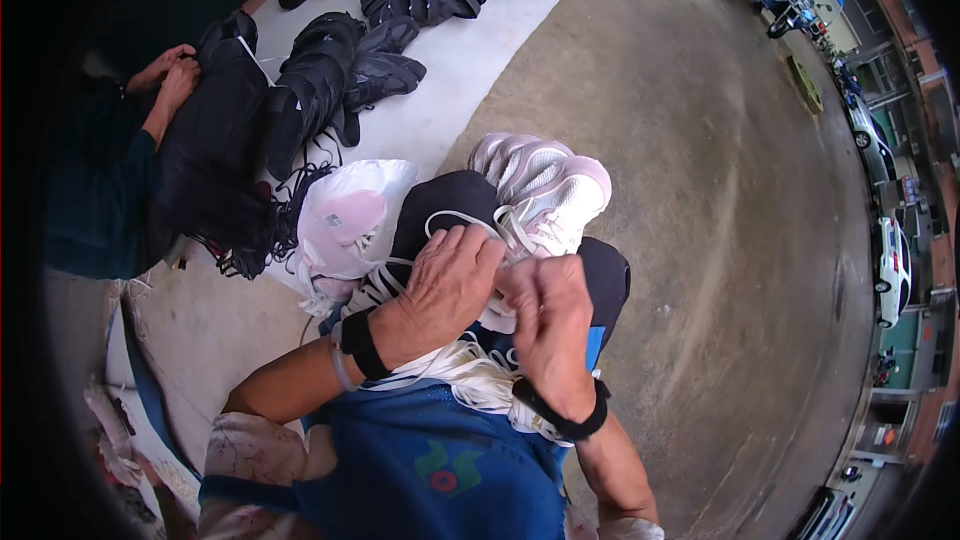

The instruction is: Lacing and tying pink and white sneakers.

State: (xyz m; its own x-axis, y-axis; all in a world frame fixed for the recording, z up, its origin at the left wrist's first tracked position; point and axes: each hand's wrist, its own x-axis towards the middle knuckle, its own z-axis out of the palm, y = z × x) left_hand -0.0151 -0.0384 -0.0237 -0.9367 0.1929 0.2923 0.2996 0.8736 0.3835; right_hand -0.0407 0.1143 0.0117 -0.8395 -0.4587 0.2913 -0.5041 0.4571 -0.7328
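My left hand [446, 275] is closed, fingers curled, with a white shoelace [455, 213] looping out at its fingertips. Close beside it my right hand [548, 315] is pinched shut, somewhat blurred; what its fingers hold is hidden. Both hands are over my lap, at the near end of a row of white and pink shoe uppers [575, 192] lying across my dark-trousered knees. A bundle of loose white laces [480, 380] rests on my lap against the blue apron [420, 460]. Left of my knee are a pale pink and white shoe piece [345, 215] and trailing laces.
To the left, a co-worker's hands [172, 78] work at dark pieces. Several stacks of black shoe uppers [320, 60] lie on a white sheet [505, 15]. Concrete floor [720, 200] stretches right, towards parked motorbikes [790, 10] and white cars [890, 270] far off.
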